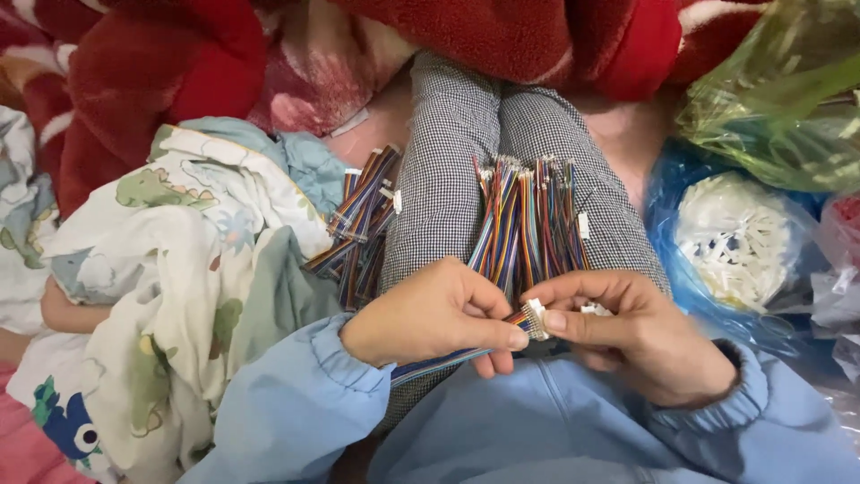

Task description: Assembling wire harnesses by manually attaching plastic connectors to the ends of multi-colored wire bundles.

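Sitting among heaped bedding, the person has a red blanket (502, 36) piled at twelve o'clock and a pale printed quilt (188, 260) bunched at nine o'clock, with checked trouser legs (457, 134) running up the middle. At three o'clock a blue plastic bag (667, 269) lies open, holding a mound of small white connector housings (735, 237); above it a green-tinted clear bag (779, 90) holds contents I cannot make out. Loose multicoloured wire bundles (528, 220) lie along the lap, more of them (358, 224) at ten o'clock against the quilt. The ribbon of coloured wires (439, 363) in hand runs from seven o'clock up to its end at two o'clock. The left hand (430, 314) has its grip pressed on that ribbon near its end; the right hand (627, 332), nearer the tip, pinches the small white connector (536, 318), which meets the wire ends between the two thumbs.
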